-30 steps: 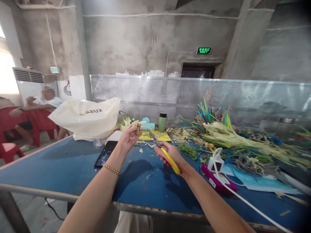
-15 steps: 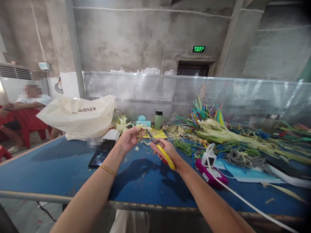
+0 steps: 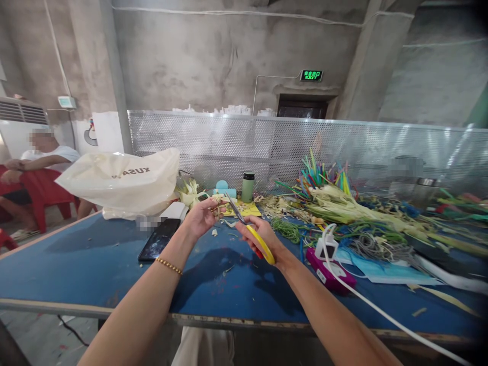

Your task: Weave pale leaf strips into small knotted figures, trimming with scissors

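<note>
My right hand [image 3: 259, 236] is closed round the yellow-and-red handles of a pair of scissors [image 3: 261, 244], whose blades point up and to the left. Opposite it, my left hand [image 3: 201, 219] pinches a small, pale, straw-like husk piece [image 3: 220, 207], partly hidden by the fingers. The blade tips are close beside this piece; whether they touch it I cannot tell. Just beyond both hands, husk scraps lie on a yellow sheet [image 3: 249, 209]. A black phone [image 3: 159, 241] rests on the blue table [image 3: 95, 269], left of my left hand.
A large cream plastic bag [image 3: 125, 180] stands at the left. Behind are a green bottle [image 3: 248, 187] and a perforated metal screen [image 3: 213, 142]. Corn husks [image 3: 343, 203], green cord [image 3: 285, 230] and a purple power strip [image 3: 330, 274] with a white cable lie right. A person [image 3: 49, 152] sits far left.
My hands and the scissors keep almost the same position. The view has shifted very slightly, and the seated person's head and arms have moved a little.
</note>
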Demonstrator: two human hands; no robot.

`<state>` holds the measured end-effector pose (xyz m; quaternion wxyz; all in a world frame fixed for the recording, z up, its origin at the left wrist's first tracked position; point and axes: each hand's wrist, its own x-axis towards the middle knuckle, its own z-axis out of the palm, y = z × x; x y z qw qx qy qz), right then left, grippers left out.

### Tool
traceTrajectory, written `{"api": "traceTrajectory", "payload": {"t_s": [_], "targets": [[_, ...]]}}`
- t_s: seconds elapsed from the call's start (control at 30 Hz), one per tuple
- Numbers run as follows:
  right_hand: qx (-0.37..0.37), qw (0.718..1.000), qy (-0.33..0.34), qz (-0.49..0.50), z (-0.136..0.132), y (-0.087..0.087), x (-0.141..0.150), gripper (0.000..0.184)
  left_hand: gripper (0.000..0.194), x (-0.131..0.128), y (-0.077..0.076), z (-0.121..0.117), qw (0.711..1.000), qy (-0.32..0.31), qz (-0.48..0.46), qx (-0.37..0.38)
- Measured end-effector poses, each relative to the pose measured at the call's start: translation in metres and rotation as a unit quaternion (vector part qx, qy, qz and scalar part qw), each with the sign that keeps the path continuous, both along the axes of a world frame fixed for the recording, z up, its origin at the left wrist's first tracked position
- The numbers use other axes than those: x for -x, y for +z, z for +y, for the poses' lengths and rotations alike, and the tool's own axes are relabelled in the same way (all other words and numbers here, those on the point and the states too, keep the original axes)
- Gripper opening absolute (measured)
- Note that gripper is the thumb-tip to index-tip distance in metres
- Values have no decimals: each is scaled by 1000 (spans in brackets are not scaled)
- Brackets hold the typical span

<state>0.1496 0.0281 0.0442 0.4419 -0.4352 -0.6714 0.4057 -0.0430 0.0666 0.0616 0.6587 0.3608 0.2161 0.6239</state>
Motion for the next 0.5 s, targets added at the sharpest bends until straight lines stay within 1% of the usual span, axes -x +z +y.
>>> {"api": "traceTrajectory", "payload": {"t_s": [0.27,0.5], "targets": [[5,1000,6,13,-3,3,1,48,18,2,-4,3,1000,-14,-2,-4],[8,1000,1,9,-5,3,1,44,19,4,-6,8,1000,-21,-3,-12]]}}
